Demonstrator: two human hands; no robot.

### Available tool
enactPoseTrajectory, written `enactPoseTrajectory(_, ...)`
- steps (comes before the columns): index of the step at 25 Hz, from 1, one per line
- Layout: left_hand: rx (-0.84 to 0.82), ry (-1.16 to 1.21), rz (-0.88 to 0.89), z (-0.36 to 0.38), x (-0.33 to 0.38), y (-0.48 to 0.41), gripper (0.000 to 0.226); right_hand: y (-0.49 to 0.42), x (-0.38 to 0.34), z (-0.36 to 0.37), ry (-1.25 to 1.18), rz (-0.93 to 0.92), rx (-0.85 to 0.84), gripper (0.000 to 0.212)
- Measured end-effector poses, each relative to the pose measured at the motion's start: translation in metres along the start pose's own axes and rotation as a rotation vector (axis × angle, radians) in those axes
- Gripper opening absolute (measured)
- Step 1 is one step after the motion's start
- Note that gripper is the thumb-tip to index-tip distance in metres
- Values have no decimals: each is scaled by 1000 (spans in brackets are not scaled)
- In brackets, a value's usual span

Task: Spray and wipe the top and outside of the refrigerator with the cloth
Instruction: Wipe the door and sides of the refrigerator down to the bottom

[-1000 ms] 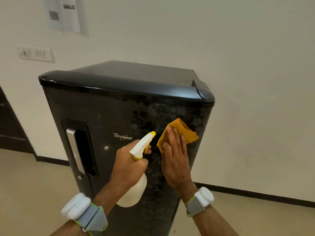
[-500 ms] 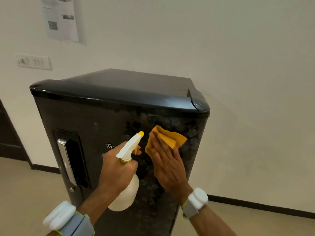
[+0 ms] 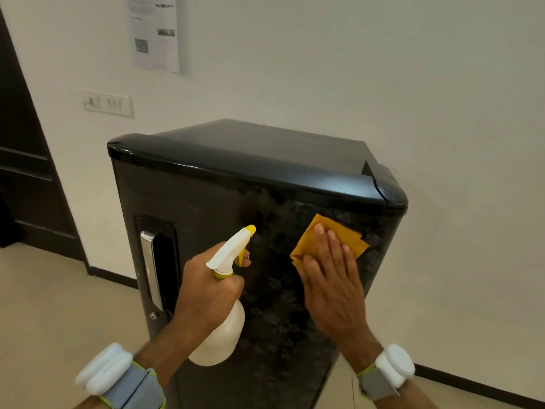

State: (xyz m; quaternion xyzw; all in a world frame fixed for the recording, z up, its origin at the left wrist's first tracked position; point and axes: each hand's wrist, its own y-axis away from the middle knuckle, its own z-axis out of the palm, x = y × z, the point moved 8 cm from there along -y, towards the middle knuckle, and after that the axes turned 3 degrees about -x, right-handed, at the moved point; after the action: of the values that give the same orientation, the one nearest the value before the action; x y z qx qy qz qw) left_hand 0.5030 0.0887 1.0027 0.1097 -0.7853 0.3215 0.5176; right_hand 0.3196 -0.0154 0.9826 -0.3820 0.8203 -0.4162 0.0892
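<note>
My right hand (image 3: pixel 330 278), flat on the orange cloth (image 3: pixel 330 240), has slid rightward across the refrigerator (image 3: pixel 206 202) door; my left hand (image 3: pixel 206 290) stays wrapped around the spray bottle (image 3: pixel 224 329). Front wiping continues.

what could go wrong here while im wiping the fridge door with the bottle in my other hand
1. The spray bottle nozzle points at the refrigerator door while the left hand grips its trigger; a stray squeeze may wet the part being wiped.
2. The cloth is bunched under the flat right hand, so fingers may smear the glossy door.
</note>
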Motion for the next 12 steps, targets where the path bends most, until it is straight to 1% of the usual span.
enactPoseTrajectory(1,-2,-6,-8,-2,-1,1,46,-8,0,-5,-14,68,24,24)
enactPoseTrajectory(2,-4,-19,-10,-3,-2,1,45,-20,-7,-6,-21,94,24,21)
enactPoseTrajectory(3,1,-28,-8,-4,-2,0,44,-34,-20,-3,-18,70,7,21)
enactPoseTrajectory(4,11,-37,-2,-6,-2,-2,42,-46,-38,3,-2,-9,-27,23)
enactPoseTrajectory(6,30,-57,0,-7,-1,-4,40,-45,-60,19,117,-232,-114,30)
enactPoseTrajectory(7,37,-62,-1,-9,0,-5,40,-35,-57,25,172,-298,-149,37)
enactPoseTrajectory(8,40,-57,-6,-12,0,-4,42,-21,-49,27,185,-309,-163,41)
enactPoseTrajectory(9,43,-44,-12,-18,-1,-4,44,-11,-41,23,157,-271,-139,40)
enactPoseTrajectory(10,43,-34,-17,-21,-3,-3,46,-7,-33,14,115,-188,-94,34)
enactPoseTrajectory(12,53,-44,-21,-31,-8,-3,49,-32,-36,-3,14,-25,15,19)
